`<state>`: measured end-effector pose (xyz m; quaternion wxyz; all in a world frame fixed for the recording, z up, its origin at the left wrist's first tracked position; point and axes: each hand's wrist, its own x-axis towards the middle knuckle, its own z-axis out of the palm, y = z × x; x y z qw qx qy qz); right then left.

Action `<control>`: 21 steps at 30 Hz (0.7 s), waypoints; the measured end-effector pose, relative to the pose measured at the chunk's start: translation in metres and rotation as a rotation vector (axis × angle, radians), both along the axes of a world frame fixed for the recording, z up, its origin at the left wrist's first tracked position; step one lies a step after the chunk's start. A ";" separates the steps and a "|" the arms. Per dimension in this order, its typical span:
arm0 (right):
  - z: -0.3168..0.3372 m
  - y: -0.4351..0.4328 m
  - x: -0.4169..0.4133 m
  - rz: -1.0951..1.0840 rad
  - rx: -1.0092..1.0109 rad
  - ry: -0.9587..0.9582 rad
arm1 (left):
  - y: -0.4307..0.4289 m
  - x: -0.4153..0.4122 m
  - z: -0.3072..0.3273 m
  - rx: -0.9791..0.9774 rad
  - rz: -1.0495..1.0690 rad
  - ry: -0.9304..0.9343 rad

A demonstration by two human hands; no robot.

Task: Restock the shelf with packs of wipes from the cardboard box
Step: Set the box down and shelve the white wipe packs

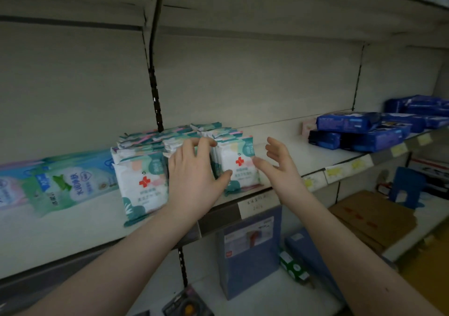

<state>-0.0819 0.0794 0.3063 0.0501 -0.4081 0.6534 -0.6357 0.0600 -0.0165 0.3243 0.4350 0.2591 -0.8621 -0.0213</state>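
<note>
White and teal packs of wipes with a red cross stand upright in rows on the white shelf. My left hand lies over the middle row, its fingers curled over the tops of the packs and its thumb against the front of the right row. My right hand hovers just right of that row with straight, spread fingers and holds nothing. A cardboard box lies on the lower shelf at the right.
Green and blue wipe packs lie at the left of the shelf. Dark blue packs are stacked at the right, with bare shelf between. Below sit a blue carton, small boxes and a blue bookend.
</note>
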 end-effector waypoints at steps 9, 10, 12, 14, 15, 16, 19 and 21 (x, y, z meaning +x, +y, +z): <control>-0.035 0.103 0.023 -0.058 -0.123 -0.143 | 0.098 -0.018 -0.036 0.128 -0.316 0.139; -0.043 0.120 0.023 -0.076 -0.118 -0.157 | 0.114 -0.022 -0.045 0.156 -0.350 0.133; -0.058 0.149 0.023 -0.092 -0.110 -0.193 | 0.140 -0.030 -0.061 0.235 -0.409 0.117; -0.078 0.182 0.023 -0.123 -0.101 -0.225 | 0.171 -0.039 -0.082 0.309 -0.484 0.100; -0.089 0.202 0.023 -0.155 -0.087 -0.235 | 0.191 -0.043 -0.094 0.338 -0.515 0.082; -0.098 0.219 0.024 -0.177 -0.075 -0.246 | 0.207 -0.047 -0.104 0.363 -0.537 0.066; -0.134 0.272 0.025 -0.254 -0.039 -0.328 | 0.257 -0.058 -0.138 0.457 -0.626 0.014; -0.154 0.293 0.027 -0.322 -0.028 -0.349 | 0.276 -0.062 -0.156 0.515 -0.667 -0.001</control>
